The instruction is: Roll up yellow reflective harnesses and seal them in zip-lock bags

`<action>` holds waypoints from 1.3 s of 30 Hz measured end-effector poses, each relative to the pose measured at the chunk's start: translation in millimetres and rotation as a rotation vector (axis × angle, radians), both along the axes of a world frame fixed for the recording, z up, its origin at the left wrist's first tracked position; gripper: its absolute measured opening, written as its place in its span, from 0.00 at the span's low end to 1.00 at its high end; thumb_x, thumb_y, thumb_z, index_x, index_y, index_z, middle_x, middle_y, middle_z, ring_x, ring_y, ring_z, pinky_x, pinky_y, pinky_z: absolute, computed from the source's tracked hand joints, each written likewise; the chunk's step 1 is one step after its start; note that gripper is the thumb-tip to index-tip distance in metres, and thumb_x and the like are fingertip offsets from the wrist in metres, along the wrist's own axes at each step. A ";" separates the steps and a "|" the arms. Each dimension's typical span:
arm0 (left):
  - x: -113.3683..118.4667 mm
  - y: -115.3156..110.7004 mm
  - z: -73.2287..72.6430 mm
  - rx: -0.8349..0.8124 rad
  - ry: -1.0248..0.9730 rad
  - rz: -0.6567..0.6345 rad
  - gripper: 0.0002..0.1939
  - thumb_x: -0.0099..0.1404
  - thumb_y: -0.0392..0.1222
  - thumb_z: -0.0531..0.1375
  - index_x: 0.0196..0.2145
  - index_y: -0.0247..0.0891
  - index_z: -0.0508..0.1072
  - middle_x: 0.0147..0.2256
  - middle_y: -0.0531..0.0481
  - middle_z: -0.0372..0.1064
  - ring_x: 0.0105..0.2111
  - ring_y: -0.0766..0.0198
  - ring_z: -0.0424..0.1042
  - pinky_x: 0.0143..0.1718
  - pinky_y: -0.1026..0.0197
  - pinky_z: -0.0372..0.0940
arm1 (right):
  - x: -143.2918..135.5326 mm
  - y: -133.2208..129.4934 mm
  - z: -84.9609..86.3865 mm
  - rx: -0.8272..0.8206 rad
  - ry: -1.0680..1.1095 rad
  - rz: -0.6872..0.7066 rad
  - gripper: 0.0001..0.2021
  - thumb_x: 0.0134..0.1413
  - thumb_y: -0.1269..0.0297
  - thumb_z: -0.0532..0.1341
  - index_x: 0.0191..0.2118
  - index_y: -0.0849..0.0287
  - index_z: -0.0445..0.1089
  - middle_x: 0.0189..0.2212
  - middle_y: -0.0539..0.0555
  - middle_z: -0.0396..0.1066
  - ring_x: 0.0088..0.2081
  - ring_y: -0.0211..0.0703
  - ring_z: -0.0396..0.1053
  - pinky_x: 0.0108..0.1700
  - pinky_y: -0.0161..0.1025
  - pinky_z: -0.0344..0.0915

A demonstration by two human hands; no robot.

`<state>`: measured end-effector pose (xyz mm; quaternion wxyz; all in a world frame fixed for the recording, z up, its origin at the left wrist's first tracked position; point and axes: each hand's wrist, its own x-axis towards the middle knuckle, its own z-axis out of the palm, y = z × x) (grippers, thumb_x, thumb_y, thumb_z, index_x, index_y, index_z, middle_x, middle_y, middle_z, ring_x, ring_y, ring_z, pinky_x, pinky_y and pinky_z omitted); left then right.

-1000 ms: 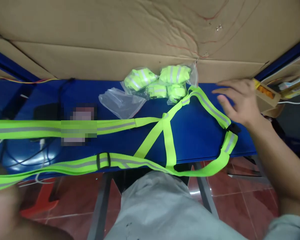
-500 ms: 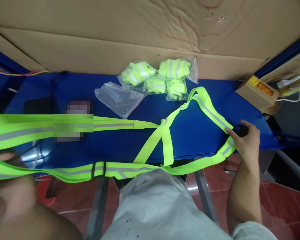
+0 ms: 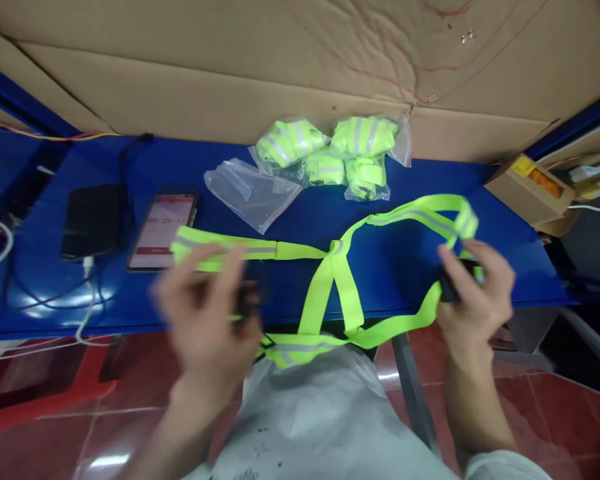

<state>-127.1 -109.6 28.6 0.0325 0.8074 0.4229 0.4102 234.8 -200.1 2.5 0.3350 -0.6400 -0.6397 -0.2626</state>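
Observation:
A neon yellow-green strap harness (image 3: pixel 335 267) with grey stripes lies across the front of the blue table, its lower strap over the edge by the grey shirt. On the left, my left hand (image 3: pixel 205 307) is blurred by motion, its fingers curled around a dark piece by the harness strap. My right hand (image 3: pixel 475 287) pinches a black buckle (image 3: pixel 451 283) at the harness's right end, where the strap bends into a loop.
Several bagged neon bundles (image 3: pixel 325 153) rest against the cardboard at the back, beside a clear plastic bag (image 3: pixel 253 193). A phone (image 3: pixel 163 230) and a black device (image 3: pixel 91 221) with a white cable lie left. An open cardboard box (image 3: pixel 527 190) stands at the back right.
My left hand has come in from the far left, and the harness's left end has gathered inward with it. My right hand has closed further on the black buckle, and the right loop has folded.

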 end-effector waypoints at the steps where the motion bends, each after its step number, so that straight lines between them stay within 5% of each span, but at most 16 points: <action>1: 20.4 -1.8 -11.1 -0.024 0.097 -0.027 0.43 0.65 0.23 0.54 0.74 0.46 0.58 0.63 0.37 0.60 0.61 0.46 0.64 0.58 0.45 0.69 | -18.3 4.2 3.7 -0.069 -0.050 0.070 0.37 0.62 0.79 0.61 0.71 0.36 0.65 0.60 0.57 0.71 0.61 0.59 0.72 0.60 0.59 0.71; 4: 70.9 -9.6 -31.5 -0.009 0.190 -0.120 0.42 0.64 0.23 0.53 0.75 0.36 0.55 0.60 0.33 0.65 0.55 0.49 0.69 0.53 0.49 0.72 | -57.1 17.6 2.7 -0.201 -0.011 0.220 0.43 0.61 0.83 0.56 0.76 0.42 0.55 0.62 0.58 0.71 0.60 0.56 0.70 0.60 0.55 0.70; 7: 92.5 -13.5 -35.8 0.027 0.222 -0.140 0.36 0.66 0.24 0.54 0.71 0.29 0.59 0.57 0.32 0.69 0.50 0.51 0.72 0.50 0.52 0.72 | -74.6 27.2 -5.1 -0.247 0.071 0.297 0.44 0.60 0.82 0.56 0.78 0.42 0.51 0.64 0.56 0.70 0.60 0.56 0.69 0.61 0.54 0.69; 15: 79.4 -1.7 -34.9 0.031 0.213 -0.190 0.36 0.63 0.19 0.51 0.68 0.29 0.64 0.57 0.33 0.69 0.53 0.51 0.70 0.53 0.53 0.72 | -69.9 32.3 -8.9 -0.212 0.194 0.302 0.42 0.59 0.82 0.56 0.74 0.37 0.59 0.64 0.55 0.68 0.60 0.56 0.69 0.61 0.56 0.69; 20: 78.1 -0.3 -34.7 0.037 0.241 -0.222 0.39 0.67 0.21 0.51 0.74 0.35 0.57 0.57 0.35 0.70 0.50 0.52 0.71 0.50 0.53 0.74 | -68.6 32.3 -7.4 -0.244 0.145 0.311 0.43 0.59 0.82 0.57 0.75 0.39 0.56 0.65 0.54 0.67 0.61 0.57 0.67 0.63 0.57 0.67; 27: 80.8 6.0 -35.7 0.090 0.291 -0.353 0.39 0.72 0.25 0.46 0.78 0.30 0.42 0.61 0.29 0.68 0.55 0.47 0.72 0.53 0.48 0.74 | -78.5 39.2 3.7 -0.364 0.062 0.432 0.43 0.60 0.85 0.51 0.79 0.51 0.46 0.64 0.61 0.69 0.62 0.55 0.67 0.61 0.54 0.68; 31: 69.5 15.2 -16.2 -0.071 0.306 -0.465 0.42 0.78 0.45 0.55 0.78 0.31 0.39 0.66 0.26 0.61 0.65 0.41 0.65 0.61 0.44 0.69 | -76.9 43.1 10.6 -0.320 0.110 0.450 0.39 0.60 0.83 0.52 0.76 0.58 0.52 0.64 0.64 0.69 0.64 0.56 0.67 0.63 0.54 0.66; 34: 58.0 25.0 3.4 -0.169 0.224 -0.504 0.55 0.66 0.71 0.63 0.77 0.38 0.47 0.71 0.28 0.55 0.70 0.37 0.59 0.68 0.38 0.58 | -74.1 43.1 20.7 -0.218 0.167 0.468 0.34 0.61 0.80 0.55 0.73 0.58 0.59 0.62 0.62 0.71 0.62 0.55 0.70 0.61 0.52 0.66; 37: 55.1 35.2 14.0 -0.287 0.123 -0.568 0.59 0.56 0.76 0.67 0.74 0.42 0.54 0.72 0.31 0.54 0.73 0.36 0.55 0.74 0.34 0.45 | -76.8 42.6 33.1 -0.147 0.189 0.496 0.30 0.62 0.78 0.58 0.69 0.56 0.64 0.57 0.60 0.75 0.57 0.52 0.74 0.57 0.48 0.65; 39: 59.0 39.5 15.3 -0.461 0.056 -0.644 0.53 0.53 0.72 0.72 0.68 0.42 0.63 0.66 0.35 0.67 0.68 0.38 0.64 0.73 0.35 0.49 | -79.9 42.8 40.9 -0.142 0.194 0.493 0.28 0.62 0.78 0.59 0.67 0.55 0.66 0.56 0.58 0.76 0.56 0.50 0.75 0.58 0.47 0.63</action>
